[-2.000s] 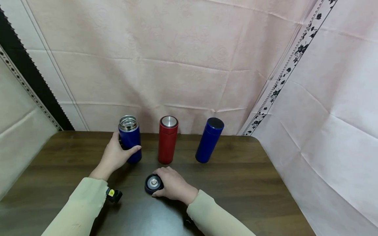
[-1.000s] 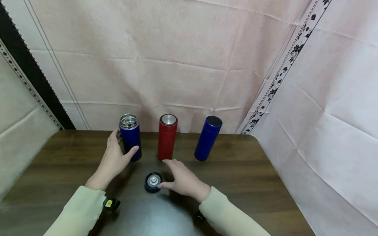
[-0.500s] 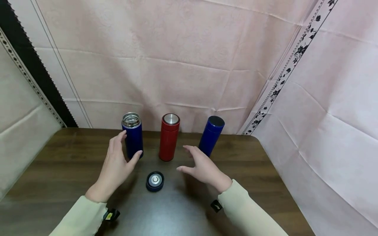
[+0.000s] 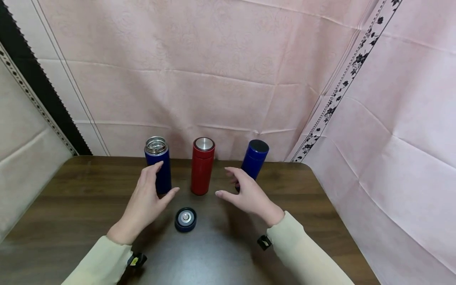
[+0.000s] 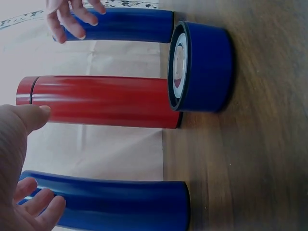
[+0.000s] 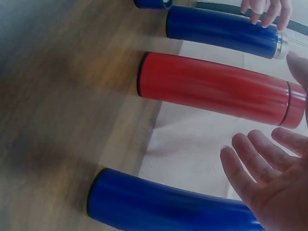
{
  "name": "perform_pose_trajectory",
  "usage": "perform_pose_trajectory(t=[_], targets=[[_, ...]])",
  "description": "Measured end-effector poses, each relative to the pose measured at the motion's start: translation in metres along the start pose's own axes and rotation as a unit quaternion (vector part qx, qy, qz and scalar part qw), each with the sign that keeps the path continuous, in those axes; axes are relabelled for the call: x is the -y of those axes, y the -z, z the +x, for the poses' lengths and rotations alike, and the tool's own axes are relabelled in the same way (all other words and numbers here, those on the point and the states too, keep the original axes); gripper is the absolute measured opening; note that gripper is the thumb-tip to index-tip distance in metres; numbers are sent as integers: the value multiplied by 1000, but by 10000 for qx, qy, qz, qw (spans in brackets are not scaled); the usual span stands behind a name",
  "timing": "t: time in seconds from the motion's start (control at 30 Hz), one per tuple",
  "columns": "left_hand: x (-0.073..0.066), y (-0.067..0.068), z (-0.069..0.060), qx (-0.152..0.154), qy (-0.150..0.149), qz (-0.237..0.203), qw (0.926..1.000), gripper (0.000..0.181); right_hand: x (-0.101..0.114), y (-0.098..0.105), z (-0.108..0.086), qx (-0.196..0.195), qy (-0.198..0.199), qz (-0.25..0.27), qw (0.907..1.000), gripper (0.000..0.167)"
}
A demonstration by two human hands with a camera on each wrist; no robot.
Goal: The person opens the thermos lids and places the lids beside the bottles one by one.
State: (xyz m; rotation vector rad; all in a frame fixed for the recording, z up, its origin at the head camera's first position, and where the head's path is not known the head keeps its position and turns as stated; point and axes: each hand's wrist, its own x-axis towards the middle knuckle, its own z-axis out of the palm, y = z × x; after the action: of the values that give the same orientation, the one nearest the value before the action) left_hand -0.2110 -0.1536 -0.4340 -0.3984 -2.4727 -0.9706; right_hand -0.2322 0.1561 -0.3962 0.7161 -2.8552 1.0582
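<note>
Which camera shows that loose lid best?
The left wrist view: the lid is large and unobstructed. The head view shows it whole but smaller; the right wrist view cuts it off at the top.

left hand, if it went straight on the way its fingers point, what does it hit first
Probably the lidless blue bottle: the left hand points towards it in the head view, though depth is unclear.

Taking the person's straight-ahead as twelve, I see the left forearm (image 4: 99, 263) slanting in from between seven and eight, left hand (image 4: 140, 200) relaxed, thumb spread toward two. The right forearm (image 4: 304, 249) comes from between four and five, right hand (image 4: 251, 198) loosely curved toward ten, thumb apart.
</note>
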Motion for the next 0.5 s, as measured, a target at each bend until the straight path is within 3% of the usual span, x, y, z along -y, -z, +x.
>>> perform_pose_trajectory(t=[0.27, 0.5], targets=[[-4, -10, 6, 298, -177, 46, 9994, 92, 1, 4, 9, -349, 36, 102, 9993, 76], [-5, -23, 18, 497, -89, -62, 9987, 92, 7, 9, 23, -585, 124, 190, 9980, 74]])
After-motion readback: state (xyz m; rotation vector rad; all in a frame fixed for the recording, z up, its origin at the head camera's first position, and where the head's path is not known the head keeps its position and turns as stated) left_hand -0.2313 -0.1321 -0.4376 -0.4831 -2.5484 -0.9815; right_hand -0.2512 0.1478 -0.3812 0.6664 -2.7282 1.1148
